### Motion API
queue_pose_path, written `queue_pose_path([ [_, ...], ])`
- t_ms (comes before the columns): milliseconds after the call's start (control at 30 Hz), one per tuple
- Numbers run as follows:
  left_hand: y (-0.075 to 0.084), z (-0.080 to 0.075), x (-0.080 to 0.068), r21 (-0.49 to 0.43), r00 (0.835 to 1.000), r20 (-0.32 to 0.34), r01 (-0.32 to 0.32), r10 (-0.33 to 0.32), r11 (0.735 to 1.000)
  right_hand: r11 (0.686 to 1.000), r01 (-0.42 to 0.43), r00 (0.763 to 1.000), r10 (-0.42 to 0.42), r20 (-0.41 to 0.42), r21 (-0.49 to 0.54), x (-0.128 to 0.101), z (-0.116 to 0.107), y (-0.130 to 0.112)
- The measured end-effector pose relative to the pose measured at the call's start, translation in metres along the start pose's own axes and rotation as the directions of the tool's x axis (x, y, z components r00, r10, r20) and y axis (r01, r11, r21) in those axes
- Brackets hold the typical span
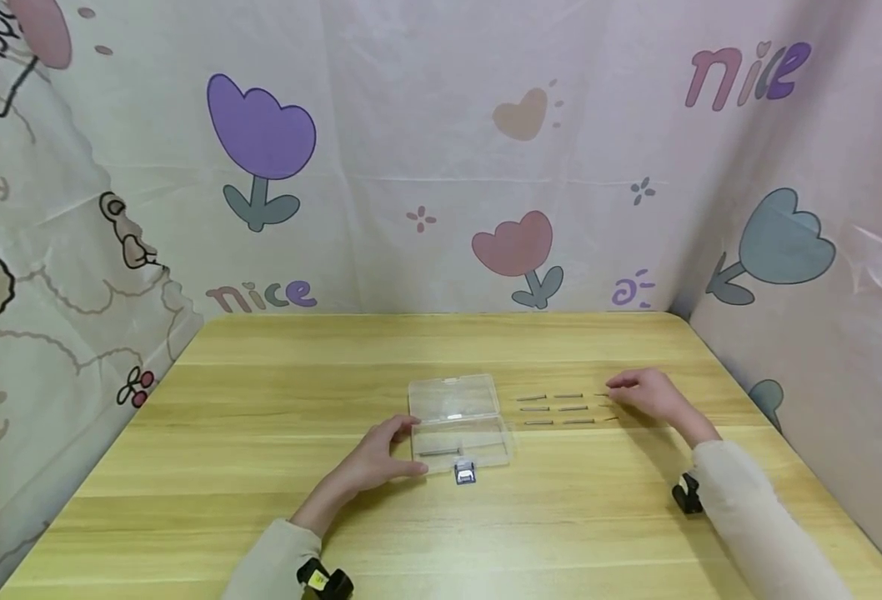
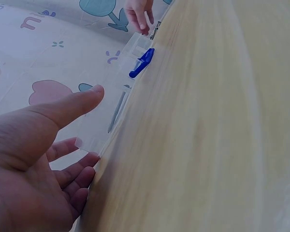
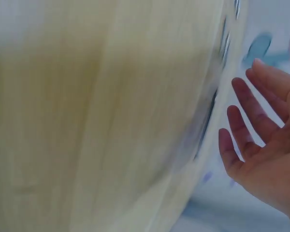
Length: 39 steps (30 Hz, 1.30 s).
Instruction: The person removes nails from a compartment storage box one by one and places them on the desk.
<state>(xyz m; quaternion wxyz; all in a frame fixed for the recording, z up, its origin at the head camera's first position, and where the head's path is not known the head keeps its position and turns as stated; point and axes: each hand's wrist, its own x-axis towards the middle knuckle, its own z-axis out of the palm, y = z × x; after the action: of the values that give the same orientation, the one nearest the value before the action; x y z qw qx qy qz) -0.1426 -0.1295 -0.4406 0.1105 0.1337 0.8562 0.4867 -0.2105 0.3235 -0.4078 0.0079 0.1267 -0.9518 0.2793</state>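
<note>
A clear, shallow plastic case [image 1: 459,421] lies open at the centre of the pale wooden table [image 1: 261,417], lid folded back toward 12 o'clock, blue latch [image 1: 465,474] at 6 o'clock. One thin grey metal rod [image 1: 439,452] already sits in the near tray.

The left hand [image 1: 381,458] rests at the case's 9 o'clock edge, fingers relaxed and spread, thumb along the rim; in the left wrist view the fingertips [image 2: 89,159] touch the case's end wall. It grips nothing, and most likely serves to brace the light case against sliding.

At 3 o'clock of the case, more thin grey metal rods [image 1: 558,408] lie in tidy rows and columns, apart from one another, presumably so each can be picked singly. The right hand [image 1: 647,394] hangs over the far end of that array, at 3 o'clock, fingertips low at the last column. The right wrist view shows its fingers [image 3: 251,111] loosely extended, nothing held.
</note>
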Motion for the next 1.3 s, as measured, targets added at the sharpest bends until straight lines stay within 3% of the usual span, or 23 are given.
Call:
queue_pose_path([
  [533,0.002,0.000,0.001,0.008,1.000,-0.004,0.007,-0.007,1.000,0.984,0.137,0.982,-0.150,0.111,0.114,0.002,0.044,-0.080],
  [833,0.001,0.000,0.000,0.021,1.000,-0.001,-0.004,0.004,1.000,0.958,0.247,0.945,-0.272,0.184,0.148,-0.004,0.068,-0.125],
  [1067,0.001,0.001,0.001,0.038,1.000,-0.005,-0.005,0.005,0.999,0.920,0.360,0.908,-0.383,0.168,0.154,-0.004,0.087,-0.153],
  [1300,0.002,0.001,0.001,0.039,1.000,-0.018,0.006,-0.005,0.999,0.898,0.425,0.877,-0.439,0.193,0.111,0.000,0.100,-0.177],
])
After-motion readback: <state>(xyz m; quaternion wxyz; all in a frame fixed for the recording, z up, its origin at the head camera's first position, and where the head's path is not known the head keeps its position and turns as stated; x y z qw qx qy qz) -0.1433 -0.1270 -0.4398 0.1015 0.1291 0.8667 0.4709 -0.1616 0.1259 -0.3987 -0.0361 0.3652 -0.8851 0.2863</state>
